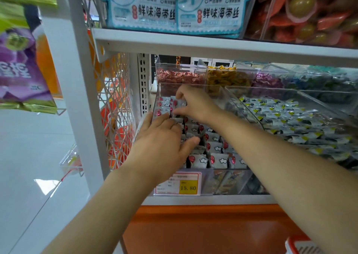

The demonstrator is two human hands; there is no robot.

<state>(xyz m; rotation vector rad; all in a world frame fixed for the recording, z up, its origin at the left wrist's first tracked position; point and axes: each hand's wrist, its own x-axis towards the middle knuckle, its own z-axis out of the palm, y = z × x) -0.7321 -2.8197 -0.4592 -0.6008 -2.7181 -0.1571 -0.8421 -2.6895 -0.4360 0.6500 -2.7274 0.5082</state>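
Observation:
A clear plastic bin (220, 91) on the lower shelf holds rows of small grey snack packets (216, 148) printed with a red balloon and a white cloud. My right hand (195, 102) reaches to the back of the bin and pinches a few of these packets (179, 103) between thumb and fingers. My left hand (164, 141) lies flat with straight fingers on the packets at the bin's left side, thumb spread toward the middle rows.
A price tag (178, 184) reading 15.80 hangs on the bin front. A neighbouring bin (290, 122) holds silver and yellow packets. Bins of wrapped candy (222, 77) stand behind. A white shelf board (213, 46) is close overhead; the white upright (85, 98) stands left.

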